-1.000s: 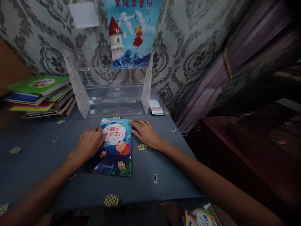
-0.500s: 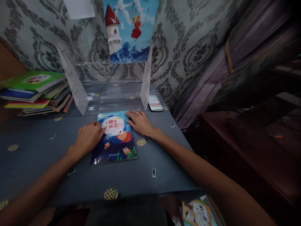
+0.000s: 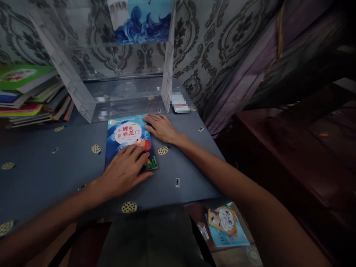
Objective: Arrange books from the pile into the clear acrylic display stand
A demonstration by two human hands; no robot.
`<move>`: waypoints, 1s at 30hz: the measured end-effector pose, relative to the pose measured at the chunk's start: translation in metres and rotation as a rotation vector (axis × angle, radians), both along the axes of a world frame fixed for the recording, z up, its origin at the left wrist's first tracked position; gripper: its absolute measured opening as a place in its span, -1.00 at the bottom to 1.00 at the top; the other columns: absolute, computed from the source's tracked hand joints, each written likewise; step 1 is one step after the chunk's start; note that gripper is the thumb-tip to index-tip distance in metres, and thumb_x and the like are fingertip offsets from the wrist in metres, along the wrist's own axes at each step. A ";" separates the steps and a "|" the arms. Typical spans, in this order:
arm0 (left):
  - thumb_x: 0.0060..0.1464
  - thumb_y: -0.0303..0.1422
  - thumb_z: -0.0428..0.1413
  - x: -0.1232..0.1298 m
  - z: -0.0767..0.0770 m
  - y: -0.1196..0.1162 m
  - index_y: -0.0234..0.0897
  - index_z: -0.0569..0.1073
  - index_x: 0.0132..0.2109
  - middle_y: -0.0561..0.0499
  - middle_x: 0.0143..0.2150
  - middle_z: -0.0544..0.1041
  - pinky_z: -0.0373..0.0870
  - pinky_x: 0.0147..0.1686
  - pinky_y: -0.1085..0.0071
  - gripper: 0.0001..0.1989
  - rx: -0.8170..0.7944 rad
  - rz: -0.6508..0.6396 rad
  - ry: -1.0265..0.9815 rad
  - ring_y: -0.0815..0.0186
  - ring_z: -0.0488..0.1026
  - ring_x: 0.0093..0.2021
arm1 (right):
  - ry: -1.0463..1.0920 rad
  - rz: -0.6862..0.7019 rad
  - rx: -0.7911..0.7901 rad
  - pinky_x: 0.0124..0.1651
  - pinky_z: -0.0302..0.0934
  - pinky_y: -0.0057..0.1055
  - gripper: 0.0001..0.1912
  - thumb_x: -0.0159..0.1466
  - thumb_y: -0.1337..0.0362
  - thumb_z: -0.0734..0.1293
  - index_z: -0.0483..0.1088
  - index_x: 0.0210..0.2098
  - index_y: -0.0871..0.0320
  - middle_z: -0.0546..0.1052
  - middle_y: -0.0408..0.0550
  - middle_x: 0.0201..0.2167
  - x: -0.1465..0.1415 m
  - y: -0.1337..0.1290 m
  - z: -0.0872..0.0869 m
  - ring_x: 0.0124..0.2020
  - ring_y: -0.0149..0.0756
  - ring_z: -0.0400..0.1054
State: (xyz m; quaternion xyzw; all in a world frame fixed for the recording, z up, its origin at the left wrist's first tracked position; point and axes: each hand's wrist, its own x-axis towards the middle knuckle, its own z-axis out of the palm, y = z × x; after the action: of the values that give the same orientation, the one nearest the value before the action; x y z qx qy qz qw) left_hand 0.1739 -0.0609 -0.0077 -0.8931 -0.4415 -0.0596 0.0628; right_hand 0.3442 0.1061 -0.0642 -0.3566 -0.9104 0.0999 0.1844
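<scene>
A blue picture book (image 3: 128, 130) with red Chinese lettering and orange fish on its cover lies closed and flat on the dark grey tablecloth (image 3: 194, 155). My left hand (image 3: 129, 165) rests over the lower part of the cover, fingers spread, hiding its bottom left corner and some of the fish. At the book's upper right edge, my right hand (image 3: 160, 128) lies flat with its fingertips on the cover and its fingers extended. Neither hand is closed around anything.
Behind the book stands a clear acrylic rack (image 3: 89, 107), a wave-covered picture book (image 3: 144, 26) upright in it. A pile of books (image 3: 30, 92) is at the left. A phone (image 3: 180, 104) lies right of the rack. Lower right, below table level, are more booklets (image 3: 226, 226).
My left hand has moved from the book's left edge down and right onto its lower cover. My right hand stays at the upper right edge. The view has tilted downward.
</scene>
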 end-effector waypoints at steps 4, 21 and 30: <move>0.33 -0.12 -0.01 0.008 -0.012 -0.003 -0.40 0.44 0.11 -0.25 0.07 0.52 0.44 0.01 0.11 -0.56 0.059 -0.011 0.031 0.03 0.44 0.07 | -0.002 0.000 -0.028 0.38 -0.06 -0.01 -0.54 0.49 0.13 0.12 0.27 0.28 0.20 0.33 0.10 0.33 0.000 -0.003 0.004 0.37 -0.11 0.14; 0.38 -0.31 -0.08 0.006 -0.019 -0.005 -0.39 0.54 0.03 -0.21 0.00 0.62 0.51 -0.13 0.16 -0.65 0.201 -0.044 -0.017 0.08 0.53 -0.03 | 0.593 0.132 -0.433 0.13 0.30 -0.20 -0.55 0.50 0.10 0.07 0.37 0.20 0.15 0.63 -0.01 -0.11 0.038 -0.091 0.007 -0.01 -0.28 0.48; 0.38 -0.32 -0.10 0.007 -0.013 -0.006 -0.37 0.54 0.05 -0.20 0.07 0.60 0.54 -0.10 0.08 -0.63 0.111 -0.025 -0.019 0.03 0.54 0.02 | 0.682 0.149 -0.555 0.00 0.36 -0.30 -0.59 0.48 0.10 0.12 0.46 0.09 0.17 0.64 -0.07 -0.31 0.045 -0.107 0.020 -0.17 -0.32 0.52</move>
State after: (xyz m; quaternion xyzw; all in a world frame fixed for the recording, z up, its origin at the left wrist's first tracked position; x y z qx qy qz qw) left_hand 0.1813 -0.0666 -0.0205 -0.8931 -0.4270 -0.0931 0.1072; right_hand 0.3896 -0.0009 -0.0443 -0.2727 -0.7593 0.4655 0.3638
